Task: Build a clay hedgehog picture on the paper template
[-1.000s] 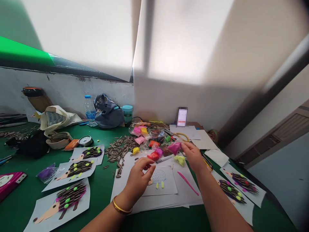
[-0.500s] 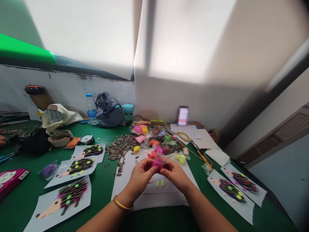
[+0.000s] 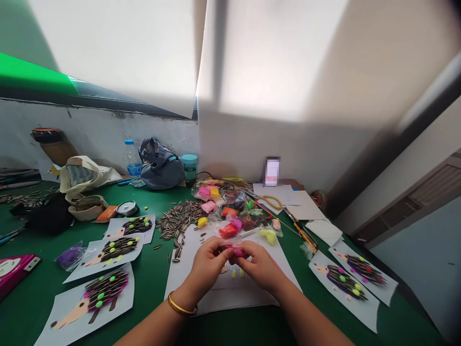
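Above a white sheet of paper (image 3: 230, 298), my left hand (image 3: 207, 266) and my right hand (image 3: 262, 269) meet with bent fingers around a lump of magenta modelling clay (image 3: 237, 251). Clear plastic wrap shows at the clay, and my fingers cover much of both. On the paper just below lie two small yellow-green clay pieces (image 3: 237, 274), beside a pale piece partly hidden by my left thumb. Bagged red clay (image 3: 228, 230) and yellow clay (image 3: 267, 235) lie beyond my fingers. A heap of striped sunflower seeds (image 3: 180, 218) is left of them.
Seed hedgehog pictures lie on both sides, including one at front left (image 3: 90, 302) and one at right (image 3: 342, 283). Yellow-handled scissors (image 3: 270, 202) and a cutter knife (image 3: 302, 230) rest at back right. A bottle (image 3: 132, 161), bag (image 3: 160, 166) and phone (image 3: 272, 172) stand behind.
Both hands have drawn closer together around the magenta clay, which is now more covered and sits slightly lower. The whole view has shifted a little.
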`<state>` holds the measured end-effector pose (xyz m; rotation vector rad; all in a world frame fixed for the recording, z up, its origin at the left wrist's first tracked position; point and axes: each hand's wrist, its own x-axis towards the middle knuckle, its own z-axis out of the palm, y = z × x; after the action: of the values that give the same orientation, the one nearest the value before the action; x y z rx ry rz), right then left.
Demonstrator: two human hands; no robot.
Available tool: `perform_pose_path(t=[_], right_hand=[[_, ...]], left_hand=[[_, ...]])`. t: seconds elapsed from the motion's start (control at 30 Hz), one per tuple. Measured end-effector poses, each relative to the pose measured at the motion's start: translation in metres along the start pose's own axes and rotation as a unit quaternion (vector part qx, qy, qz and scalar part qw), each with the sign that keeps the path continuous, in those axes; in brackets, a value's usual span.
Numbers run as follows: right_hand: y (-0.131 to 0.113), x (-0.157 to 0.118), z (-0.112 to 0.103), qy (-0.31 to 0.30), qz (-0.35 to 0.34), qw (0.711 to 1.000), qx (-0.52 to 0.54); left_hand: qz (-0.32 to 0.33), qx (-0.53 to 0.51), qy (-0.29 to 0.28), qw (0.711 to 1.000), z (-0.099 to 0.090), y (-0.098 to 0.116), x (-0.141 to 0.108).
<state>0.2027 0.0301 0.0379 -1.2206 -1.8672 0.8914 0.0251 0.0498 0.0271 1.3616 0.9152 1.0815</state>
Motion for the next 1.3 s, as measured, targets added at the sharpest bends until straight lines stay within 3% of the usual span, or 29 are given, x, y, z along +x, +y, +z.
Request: perform_pose_path(t=[0.1,0.2,0.4,0.57,0.67,0.77,0.93,1.03,1.2,1.3], right_hand=[[0.001,0.001,0.001,-0.003,0.023,0.999,0.039],[0.004,0.001,0.0,-0.015,0.023,0.997,0.073],[0.001,0.001,-0.001,-0.009,-0.003,1.0,0.024],[0.001,-0.002,0.002,-0.011,-0.037,0.999,-0.019],[0.006,-0.003,0.005,-0.004,-0.048,0.998,-0.027],[0.007,-0.001,0.007,0.003,-0.038,0.999,-0.039],[0.001,0.002,0.009,0.027,0.009,0.998,-0.049],[0.0,0.001,0.011,0.019,0.0,0.998,-0.064],[0.003,-0.001,0.013,0.028,-0.025,0.994,-0.1],[0.002,0.0,0.013,0.027,-0.031,0.995,-0.089]], left_hand=[[-0.057,-0.055,0.01,0.997,0.0,0.002,0.0],[-0.066,-0.043,0.031,0.996,-0.002,0.009,0.0],[-0.04,-0.009,0.043,0.998,-0.005,0.013,0.002],[0.014,0.073,0.04,0.996,-0.007,0.005,0.004],[0.007,0.068,0.023,0.997,-0.005,-0.002,0.003],[0.015,0.086,0.019,0.996,-0.002,-0.005,0.001],[0.108,0.169,0.025,0.979,-0.002,-0.002,-0.003],[0.084,0.169,0.024,0.982,-0.003,-0.003,-0.003],[0.023,0.086,-0.034,0.995,0.0,-0.004,-0.003],[0.011,0.057,-0.039,0.998,0.003,-0.002,-0.003]])
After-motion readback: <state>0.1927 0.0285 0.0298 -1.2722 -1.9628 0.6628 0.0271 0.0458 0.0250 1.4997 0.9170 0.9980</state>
